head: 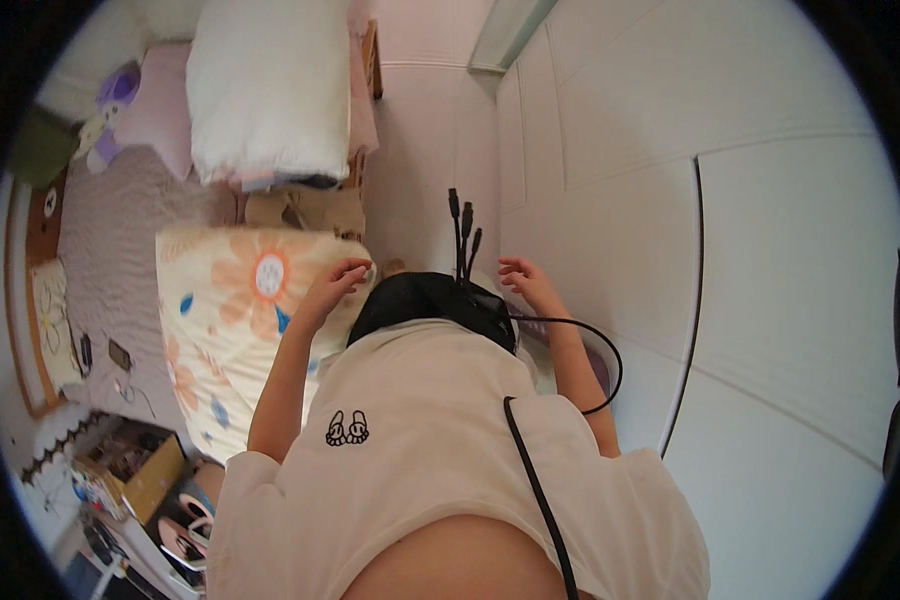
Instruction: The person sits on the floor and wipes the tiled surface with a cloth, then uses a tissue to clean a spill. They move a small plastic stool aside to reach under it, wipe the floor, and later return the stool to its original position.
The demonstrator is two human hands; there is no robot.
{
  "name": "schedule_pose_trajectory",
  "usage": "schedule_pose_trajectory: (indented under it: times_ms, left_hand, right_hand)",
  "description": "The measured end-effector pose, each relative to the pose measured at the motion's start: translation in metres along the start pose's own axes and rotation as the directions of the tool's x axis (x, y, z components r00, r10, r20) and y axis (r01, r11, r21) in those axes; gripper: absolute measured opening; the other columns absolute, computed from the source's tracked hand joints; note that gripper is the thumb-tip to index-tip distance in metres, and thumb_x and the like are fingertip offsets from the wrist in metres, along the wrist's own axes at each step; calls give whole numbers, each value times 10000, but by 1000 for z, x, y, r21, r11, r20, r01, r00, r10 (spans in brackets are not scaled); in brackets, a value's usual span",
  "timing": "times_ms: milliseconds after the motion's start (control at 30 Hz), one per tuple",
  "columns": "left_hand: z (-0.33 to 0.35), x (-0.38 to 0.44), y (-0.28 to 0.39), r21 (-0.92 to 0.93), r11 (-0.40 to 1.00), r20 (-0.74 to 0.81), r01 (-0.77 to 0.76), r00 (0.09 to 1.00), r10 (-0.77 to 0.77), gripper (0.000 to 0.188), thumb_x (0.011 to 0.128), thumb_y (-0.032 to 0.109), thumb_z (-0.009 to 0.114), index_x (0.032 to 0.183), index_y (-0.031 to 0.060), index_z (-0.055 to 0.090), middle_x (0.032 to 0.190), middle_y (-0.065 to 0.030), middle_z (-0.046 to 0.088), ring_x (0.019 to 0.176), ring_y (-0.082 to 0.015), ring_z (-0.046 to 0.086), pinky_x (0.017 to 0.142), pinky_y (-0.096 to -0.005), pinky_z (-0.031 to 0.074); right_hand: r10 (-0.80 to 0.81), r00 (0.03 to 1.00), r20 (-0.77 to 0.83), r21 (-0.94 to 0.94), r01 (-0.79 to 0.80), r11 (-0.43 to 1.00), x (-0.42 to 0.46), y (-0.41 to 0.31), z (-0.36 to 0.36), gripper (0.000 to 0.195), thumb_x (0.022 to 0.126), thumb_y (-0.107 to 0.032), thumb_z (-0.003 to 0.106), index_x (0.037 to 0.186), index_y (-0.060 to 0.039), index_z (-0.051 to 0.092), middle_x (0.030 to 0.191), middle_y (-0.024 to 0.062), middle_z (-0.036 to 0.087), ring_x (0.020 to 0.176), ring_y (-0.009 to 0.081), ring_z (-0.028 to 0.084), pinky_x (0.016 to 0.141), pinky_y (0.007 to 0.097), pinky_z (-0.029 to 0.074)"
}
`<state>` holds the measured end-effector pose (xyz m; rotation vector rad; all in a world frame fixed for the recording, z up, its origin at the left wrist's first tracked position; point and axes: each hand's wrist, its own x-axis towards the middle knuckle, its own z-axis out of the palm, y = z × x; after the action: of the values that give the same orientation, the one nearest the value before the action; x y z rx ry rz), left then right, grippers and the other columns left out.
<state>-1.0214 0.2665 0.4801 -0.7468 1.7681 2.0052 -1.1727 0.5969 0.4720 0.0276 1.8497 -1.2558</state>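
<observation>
My left hand point(343, 279) hangs with nothing in it, fingers loosely bent, above the edge of a cream quilt point(232, 330) printed with orange flowers and blue leaves. On the other side of my waist, my right hand point(523, 279) is also bare, its fingers slightly curled and apart. Between the hands is a black pouch point(420, 300) at my waist. Several black cable plugs point(466, 217) stick up from it. One black cable point(621, 367) loops out past my right forearm.
A thick white folded duvet point(270, 90) sits ahead on the left. Behind it lie a pink star cushion point(166, 112) and a purple plush toy point(106, 124) on the bed point(120, 262). Pale floor point(427, 150) runs ahead. White cabinet panels point(615, 187) stand close on my right.
</observation>
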Motion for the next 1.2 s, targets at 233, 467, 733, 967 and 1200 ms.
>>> schedule_pose_trajectory:
  times_ms: [233, 467, 733, 967, 1200]
  left_hand:
    - [10, 131, 138, 238, 943, 190, -232, 963, 189, 297, 887, 249, 514, 1077, 34, 592, 997, -29, 601, 915, -108, 516, 817, -250, 402]
    - [49, 250, 243, 370, 873, 388, -318, 907, 166, 262, 819, 185, 620, 1030, 29, 604, 971, -48, 591, 894, -127, 533, 778, -250, 423]
    - [51, 300, 312, 484, 828, 126, -285, 958, 257, 176, 738, 101, 685, 828, -7, 581, 792, -58, 543, 720, -153, 529, 625, -263, 426]
    - [16, 313, 443, 488, 765, 138, -421, 902, 408, 147, 721, 25, 668, 781, -5, 537, 760, -44, 498, 698, -143, 491, 588, -246, 388]
    - [-54, 372, 514, 474, 717, 337, -510, 858, 387, 180, 767, 37, 633, 860, 8, 482, 799, -94, 507, 750, -217, 522, 662, -292, 421]
  right_hand:
    - [-239, 945, 222, -82, 262, 961, 70, -127, -53, 316, 852, -130, 503, 1163, -83, 540, 1090, 34, 552, 1023, 151, 512, 879, 298, 403]
    - [-447, 713, 540, -299, 660, 690, 207, -223, -104, 240, 784, -85, 566, 1018, -35, 579, 964, 99, 566, 965, 256, 516, 822, 346, 420]
    - [-573, 684, 452, -470, 728, 498, 252, -323, -137, 82, 736, -49, 587, 794, -19, 538, 793, 106, 539, 763, 298, 535, 666, 365, 443]
    - [-769, 554, 319, -530, 777, 340, 254, -428, -158, 97, 705, -60, 567, 781, -36, 512, 767, 78, 530, 733, 259, 525, 642, 347, 432]
    - [-803, 398, 444, -555, 825, 102, 320, -495, -162, 174, 667, -45, 559, 839, -42, 536, 743, 47, 509, 715, 227, 499, 633, 325, 434]
